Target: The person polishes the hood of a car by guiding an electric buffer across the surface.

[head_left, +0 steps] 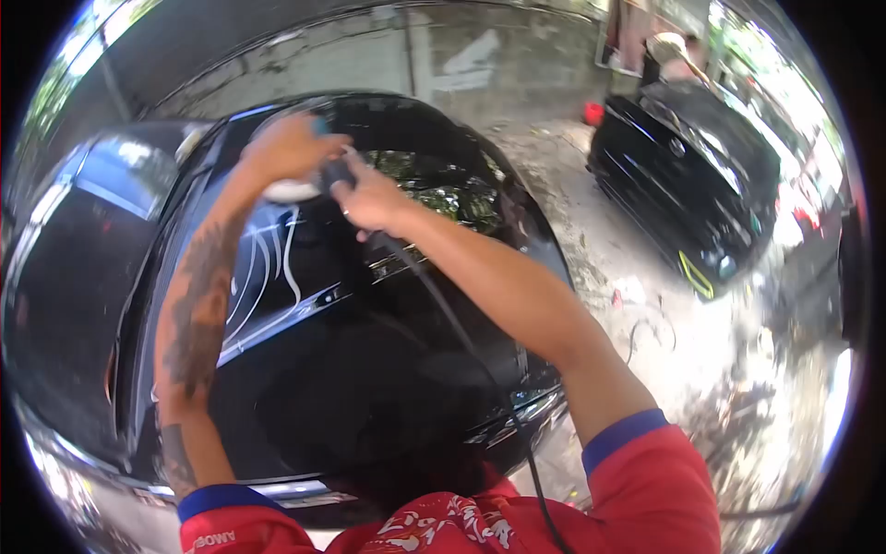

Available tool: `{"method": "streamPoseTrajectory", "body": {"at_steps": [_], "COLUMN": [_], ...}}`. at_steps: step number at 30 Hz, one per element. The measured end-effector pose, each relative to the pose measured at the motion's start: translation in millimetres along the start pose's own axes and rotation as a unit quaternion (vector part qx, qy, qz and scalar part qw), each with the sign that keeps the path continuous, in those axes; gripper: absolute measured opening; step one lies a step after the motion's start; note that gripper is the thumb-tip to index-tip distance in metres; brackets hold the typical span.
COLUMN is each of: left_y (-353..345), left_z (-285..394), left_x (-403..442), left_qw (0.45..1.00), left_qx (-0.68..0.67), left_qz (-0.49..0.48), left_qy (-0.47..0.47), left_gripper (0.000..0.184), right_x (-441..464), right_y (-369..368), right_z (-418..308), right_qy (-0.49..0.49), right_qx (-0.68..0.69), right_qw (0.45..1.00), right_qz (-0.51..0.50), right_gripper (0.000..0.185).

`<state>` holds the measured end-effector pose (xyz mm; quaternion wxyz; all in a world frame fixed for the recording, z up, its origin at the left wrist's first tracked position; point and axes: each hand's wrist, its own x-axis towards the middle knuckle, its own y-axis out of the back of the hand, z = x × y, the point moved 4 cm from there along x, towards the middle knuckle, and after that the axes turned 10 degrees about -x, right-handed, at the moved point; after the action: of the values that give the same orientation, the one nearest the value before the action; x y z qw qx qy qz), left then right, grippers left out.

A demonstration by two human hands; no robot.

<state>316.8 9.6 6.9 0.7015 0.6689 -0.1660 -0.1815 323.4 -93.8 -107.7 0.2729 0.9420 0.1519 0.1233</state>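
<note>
A polisher point(336, 175) with a dark body and a pale round pad point(292, 192) rests against the glossy black car hood point(323, 388). My left hand point(288, 148) is closed over the head end of the polisher, above the pad. Around its dark handle, my right hand point(374, 198) is wrapped. From the handle a black power cord point(452, 319) runs down across the hood and over my red shirt. White curved streaks point(288, 263) mark the hood just below the pad. Both hands hide part of the polisher.
The windshield point(120, 175) lies to the left of the hood. A second black car point(688, 175) stands at the right, with a person point(669, 55) bending behind it. A concrete wall point(535, 74) closes off the back. Near it is a red container point(593, 114).
</note>
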Motion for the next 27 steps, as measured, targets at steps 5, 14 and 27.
{"method": "streamPoseTrajectory", "body": {"at_steps": [5,14,27], "left_y": [-88.2,-124.8,-98.1], "left_z": [277.3,384.0,70.8], "left_x": [-179.7,-198.7,59.6], "left_qw": [0.73,0.674,0.534], "left_qx": [-0.411,-0.47,-0.589], "left_qz": [-0.086,-0.001,0.604], "left_qy": [-0.54,-0.57,0.05], "left_gripper": [0.02,0.024,0.029], "right_x": [13.5,8.6,36.9], "right_y": [-0.1,2.8,28.9], "right_z": [-2.1,10.0,78.4], "right_qy": [-0.007,-0.02,-0.003], "right_qx": [0.009,0.008,-0.119], "right_qw": [1.0,1.0,0.993], "right_qz": [-0.016,-0.015,-0.01], "right_gripper": [0.053,0.056,0.055]}}
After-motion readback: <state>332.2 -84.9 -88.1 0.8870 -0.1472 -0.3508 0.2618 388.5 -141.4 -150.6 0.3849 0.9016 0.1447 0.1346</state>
